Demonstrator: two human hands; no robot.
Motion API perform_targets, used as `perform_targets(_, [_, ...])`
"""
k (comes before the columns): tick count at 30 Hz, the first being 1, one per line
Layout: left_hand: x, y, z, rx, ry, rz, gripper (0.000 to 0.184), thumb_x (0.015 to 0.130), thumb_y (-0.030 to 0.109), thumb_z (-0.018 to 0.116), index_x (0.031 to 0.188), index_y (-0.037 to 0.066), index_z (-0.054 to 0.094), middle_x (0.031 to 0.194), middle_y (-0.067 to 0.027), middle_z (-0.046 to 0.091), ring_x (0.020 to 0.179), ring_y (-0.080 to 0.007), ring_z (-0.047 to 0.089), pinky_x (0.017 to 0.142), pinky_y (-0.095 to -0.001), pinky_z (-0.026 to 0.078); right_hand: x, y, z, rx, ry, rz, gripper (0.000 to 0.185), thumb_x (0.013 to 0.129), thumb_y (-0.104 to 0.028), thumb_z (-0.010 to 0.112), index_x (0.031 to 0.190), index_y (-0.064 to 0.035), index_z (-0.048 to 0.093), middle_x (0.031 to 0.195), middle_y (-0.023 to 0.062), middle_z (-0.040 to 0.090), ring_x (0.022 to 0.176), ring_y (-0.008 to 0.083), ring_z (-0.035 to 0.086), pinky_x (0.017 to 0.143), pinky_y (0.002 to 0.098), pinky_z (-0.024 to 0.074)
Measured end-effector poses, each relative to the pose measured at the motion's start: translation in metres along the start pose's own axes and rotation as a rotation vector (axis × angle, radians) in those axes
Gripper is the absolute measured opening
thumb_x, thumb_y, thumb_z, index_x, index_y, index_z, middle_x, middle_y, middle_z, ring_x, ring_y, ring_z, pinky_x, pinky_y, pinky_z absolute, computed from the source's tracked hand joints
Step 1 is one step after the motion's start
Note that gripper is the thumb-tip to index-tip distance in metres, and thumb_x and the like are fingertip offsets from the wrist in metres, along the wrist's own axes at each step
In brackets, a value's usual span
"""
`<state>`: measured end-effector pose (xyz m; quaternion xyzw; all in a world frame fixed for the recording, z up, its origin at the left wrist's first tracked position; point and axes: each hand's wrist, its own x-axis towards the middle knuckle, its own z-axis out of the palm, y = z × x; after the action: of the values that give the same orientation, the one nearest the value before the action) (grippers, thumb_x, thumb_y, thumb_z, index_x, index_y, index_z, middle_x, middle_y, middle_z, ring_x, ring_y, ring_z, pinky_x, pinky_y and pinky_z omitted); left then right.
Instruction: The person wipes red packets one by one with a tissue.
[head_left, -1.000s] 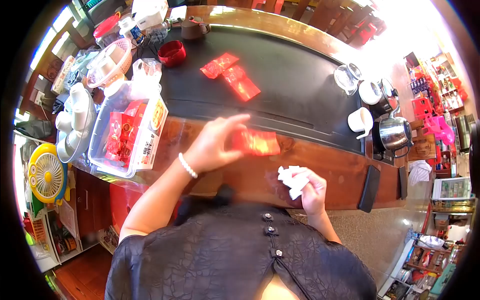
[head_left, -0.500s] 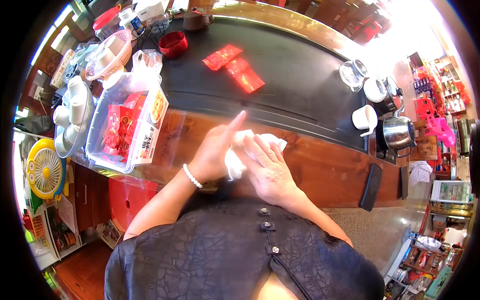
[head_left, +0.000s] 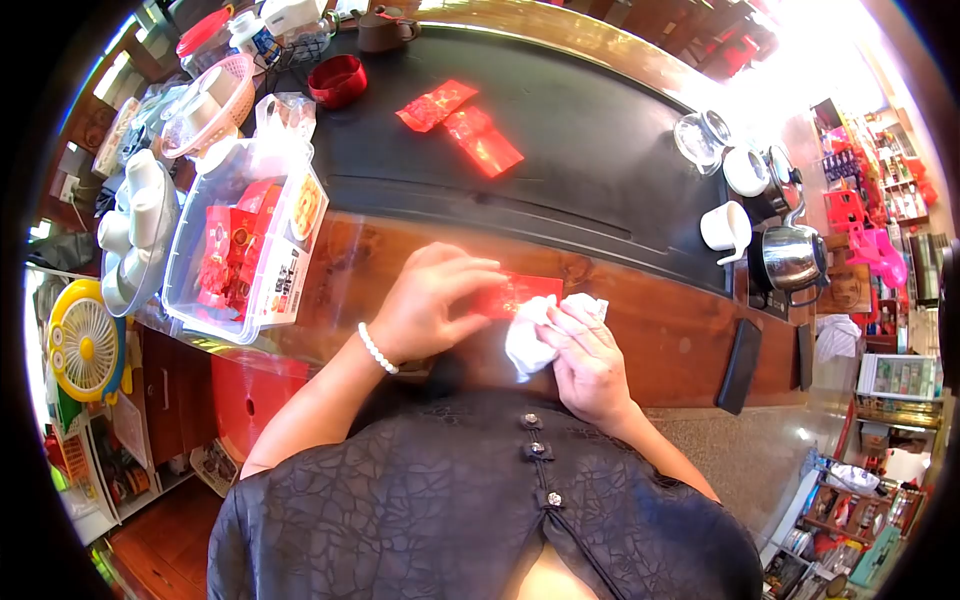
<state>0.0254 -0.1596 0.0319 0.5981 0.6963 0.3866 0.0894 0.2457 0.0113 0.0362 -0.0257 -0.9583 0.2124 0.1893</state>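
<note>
My left hand [head_left: 430, 305], with a white bead bracelet [head_left: 378, 348] at the wrist, has its thumb and fingers at the left end of a red packet [head_left: 535, 286] and grips it. Bunched in my right hand [head_left: 588, 362] is a white cloth or tissue [head_left: 528, 342], pressed against the packet's right side. Part of the packet is hidden behind the cloth and my fingers. Farther forward, two more red packets [head_left: 484, 142] lie on the black tray surface [head_left: 590, 130]. On the left, a clear plastic box [head_left: 183, 285] holds several similar red packets [head_left: 232, 255].
A red bowl [head_left: 338, 82] and a dark teapot [head_left: 385, 30] stand at the far left. Beside the box are a bowl of white cups [head_left: 140, 210] and a pink basket [head_left: 235, 105]. A white pitcher [head_left: 725, 230], metal kettle [head_left: 790, 258] and phone [head_left: 739, 366] are on the right.
A red packet now shows between my hands, where only the white cloth was visible. My right hand has moved right with the cloth, and my left fingers have bent toward the packet.
</note>
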Motion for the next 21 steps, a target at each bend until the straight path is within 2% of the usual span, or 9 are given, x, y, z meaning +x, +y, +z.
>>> perform_targets(3, [0.003, 0.007, 0.004, 0.013, 0.135, 0.039, 0.030, 0.081, 0.019, 0.078, 0.108, 0.009, 0.072, 0.109, -0.0077, 0.072, 0.101, -0.0289, 0.062, 0.097, -0.0417, 0.045, -0.014, 0.008, -0.002, 0.276, 0.124, 0.182, 0.022, 0.093, -0.001, 0.056, 0.111, 0.0008, 0.067, 0.116, 0.0146, 0.067, 0.107, 0.0278, 0.064, 0.100, 0.0380, 0.0464])
perform_targets(6, [0.004, 0.016, -0.001, 0.005, 0.058, -0.059, 0.027, 0.086, 0.018, 0.074, 0.111, 0.008, 0.071, 0.099, -0.0077, 0.073, 0.094, -0.0250, 0.064, 0.094, -0.0407, 0.045, -0.018, 0.009, 0.001, 0.745, 0.338, 0.432, 0.019, 0.103, -0.004, 0.048, 0.108, 0.0030, 0.065, 0.105, 0.0089, 0.067, 0.095, 0.0147, 0.062, 0.089, 0.0286, 0.0476])
perform_targets(9, [0.008, 0.018, 0.004, 0.161, 0.110, -0.046, 0.023, 0.088, 0.017, 0.072, 0.108, 0.006, 0.071, 0.079, -0.0099, 0.071, 0.075, -0.0273, 0.066, 0.078, -0.0408, 0.049, -0.015, 0.012, 0.001, 1.024, 0.482, 0.576, 0.022, 0.104, -0.006, 0.048, 0.114, 0.0042, 0.065, 0.113, 0.0106, 0.067, 0.102, 0.0173, 0.062, 0.091, 0.0288, 0.0483])
perform_targets(12, [0.016, 0.008, 0.015, 0.019, 0.113, -0.231, 0.021, 0.088, 0.016, 0.071, 0.104, 0.003, 0.071, 0.070, -0.0132, 0.067, 0.063, -0.0304, 0.065, 0.063, -0.0407, 0.050, 0.001, 0.010, -0.007, 0.554, 0.456, 0.375, 0.024, 0.103, -0.005, 0.048, 0.116, 0.0039, 0.065, 0.119, 0.0149, 0.066, 0.109, 0.0207, 0.063, 0.094, 0.0304, 0.0478])
perform_targets(15, [0.022, 0.012, 0.018, -0.007, 0.177, -0.272, 0.021, 0.088, 0.016, 0.070, 0.104, 0.002, 0.071, 0.068, -0.0152, 0.066, 0.060, -0.0329, 0.064, 0.057, -0.0407, 0.049, 0.027, 0.000, -0.010, 0.191, 0.339, 0.094, 0.035, 0.085, 0.002, 0.059, 0.120, 0.0020, 0.067, 0.125, 0.0222, 0.064, 0.119, 0.0372, 0.060, 0.103, 0.0427, 0.0447])
perform_targets(16, [0.022, 0.010, 0.020, -0.001, 0.157, -0.279, 0.024, 0.085, 0.016, 0.072, 0.105, 0.002, 0.070, 0.069, -0.0153, 0.067, 0.063, -0.0325, 0.066, 0.060, -0.0395, 0.051, 0.039, -0.006, -0.008, 0.157, 0.254, 0.041, 0.040, 0.082, 0.002, 0.061, 0.121, 0.0008, 0.067, 0.127, 0.0222, 0.063, 0.120, 0.0394, 0.058, 0.104, 0.0453, 0.0435])
perform_targets(17, [0.022, 0.010, 0.019, 0.056, 0.072, -0.329, 0.026, 0.084, 0.019, 0.070, 0.107, 0.008, 0.069, 0.085, -0.0134, 0.073, 0.079, -0.0330, 0.070, 0.072, -0.0448, 0.051, 0.048, -0.014, -0.003, 0.124, 0.169, -0.012, 0.044, 0.078, 0.002, 0.063, 0.122, -0.0004, 0.067, 0.128, 0.0222, 0.062, 0.122, 0.0416, 0.056, 0.105, 0.0479, 0.0424])
perform_targets(19, [0.019, 0.003, 0.021, 0.090, 0.135, -0.134, 0.026, 0.082, 0.017, 0.070, 0.107, 0.009, 0.070, 0.083, -0.0129, 0.072, 0.079, -0.0335, 0.069, 0.072, -0.0455, 0.049, 0.055, -0.023, 0.014, 0.079, 0.044, -0.066, 0.046, 0.080, -0.003, 0.068, 0.125, -0.0026, 0.065, 0.135, 0.0205, 0.058, 0.124, 0.0404, 0.053, 0.104, 0.0476, 0.0424])
perform_targets(21, [0.018, 0.004, 0.020, 0.068, 0.136, -0.169, 0.026, 0.082, 0.015, 0.069, 0.107, 0.010, 0.069, 0.082, -0.0127, 0.072, 0.078, -0.0336, 0.069, 0.070, -0.0453, 0.049, 0.054, -0.026, 0.024, -0.004, 0.038, -0.078, 0.046, 0.079, -0.003, 0.069, 0.125, -0.0023, 0.065, 0.131, 0.0205, 0.059, 0.122, 0.0413, 0.054, 0.104, 0.0467, 0.0430])
